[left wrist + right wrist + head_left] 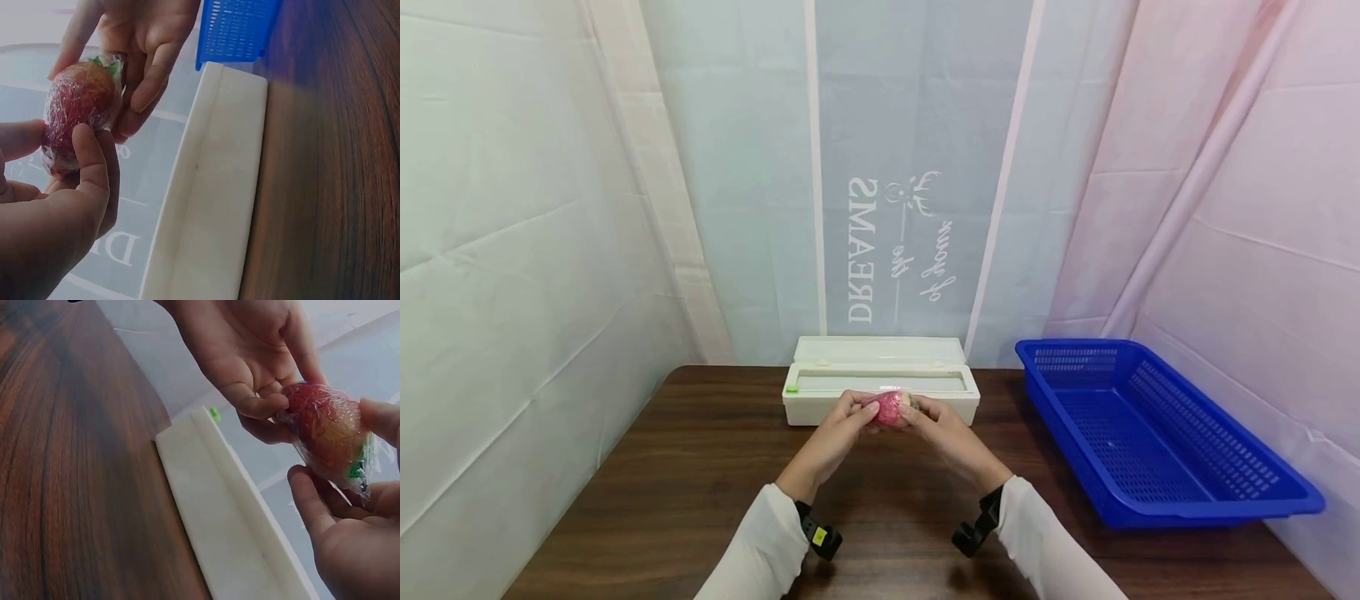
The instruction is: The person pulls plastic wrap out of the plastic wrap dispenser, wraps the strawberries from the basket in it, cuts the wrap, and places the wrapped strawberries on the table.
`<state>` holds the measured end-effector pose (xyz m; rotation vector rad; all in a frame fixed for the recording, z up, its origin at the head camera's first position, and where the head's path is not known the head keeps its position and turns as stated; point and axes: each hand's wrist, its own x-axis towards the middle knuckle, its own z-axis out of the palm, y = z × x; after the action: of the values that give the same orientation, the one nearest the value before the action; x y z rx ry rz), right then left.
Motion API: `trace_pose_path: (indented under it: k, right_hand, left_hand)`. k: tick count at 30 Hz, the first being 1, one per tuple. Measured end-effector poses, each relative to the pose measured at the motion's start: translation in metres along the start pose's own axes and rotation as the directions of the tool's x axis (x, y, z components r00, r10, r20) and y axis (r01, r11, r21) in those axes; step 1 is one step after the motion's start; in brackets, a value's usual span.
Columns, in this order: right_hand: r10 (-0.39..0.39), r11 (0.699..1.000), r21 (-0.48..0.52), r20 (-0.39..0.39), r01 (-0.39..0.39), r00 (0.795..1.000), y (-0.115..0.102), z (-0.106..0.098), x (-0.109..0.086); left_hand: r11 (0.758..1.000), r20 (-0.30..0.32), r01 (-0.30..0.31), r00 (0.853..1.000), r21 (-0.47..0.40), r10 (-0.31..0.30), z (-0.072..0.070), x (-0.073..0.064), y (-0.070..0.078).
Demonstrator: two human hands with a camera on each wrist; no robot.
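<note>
A red strawberry point(891, 408), pale near its green leaves and wrapped in clear cling film, is held up between both hands. My left hand point(842, 429) pinches its narrower end with thumb and fingers. At the leafy end, my right hand point(943, 429) grips it between thumb and fingers. In the left wrist view the film on the strawberry point(78, 106) looks wrinkled and shiny. The right wrist view shows film bunched past the leaves of the strawberry point(328, 431). Just behind the hands stands a white cling film dispenser point(808, 410) with its lid raised.
A green slider point(792, 388) sits at the dispenser's left end. To the right, a blue perforated basket point(1172, 507) stands on the dark wooden table point(700, 483). Pale curtains point(737, 167) surround the table at the back and sides.
</note>
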<state>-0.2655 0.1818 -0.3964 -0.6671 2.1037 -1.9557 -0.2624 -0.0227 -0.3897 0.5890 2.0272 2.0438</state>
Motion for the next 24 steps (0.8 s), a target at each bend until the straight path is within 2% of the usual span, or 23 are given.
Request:
trace_pose_path:
  k: [2,5,9,14,17,20,24]
  right_hand:
    - [-0.010,0.999,0.034,0.008,0.009,1.000,0.001,0.002,0.000]
    - [-0.010,0.999,0.034,0.004,0.010,1.000,0.001,0.004,0.001]
    - [0.009,1.000,-0.011,-0.017,-0.009,1.000,0.000,0.004,0.003]
    - [0.010,1.000,0.001,-0.032,-0.010,0.999,0.000,0.003,0.003]
    - [-0.003,1.000,0.016,-0.019,0.003,1.000,-0.001,0.003,0.002]
    - [-0.006,1.000,-0.030,-0.024,0.005,1.000,-0.001,0.002,0.002]
    - [0.013,0.995,-0.098,-0.053,-0.019,0.998,-0.001,0.001,0.001]
  left_hand:
    - [1.000,0.000,-0.007,1.000,-0.004,0.007,-0.001,0.003,-0.007]
    - [1.000,0.015,-0.013,1.000,-0.022,0.013,-0.001,0.002,-0.003]
    - [1.000,0.019,-0.027,0.999,-0.011,0.027,0.003,-0.005,0.011]
    - [0.999,0.001,-0.033,0.999,0.019,0.033,0.008,-0.012,0.023]
    - [0.999,-0.003,-0.045,0.999,0.015,0.046,0.006,-0.011,0.020]
    - [0.997,0.004,-0.067,0.998,0.026,0.067,0.002,-0.005,0.010]
    - [0.979,-0.018,-0.099,0.994,0.180,0.104,-0.002,0.001,-0.002]
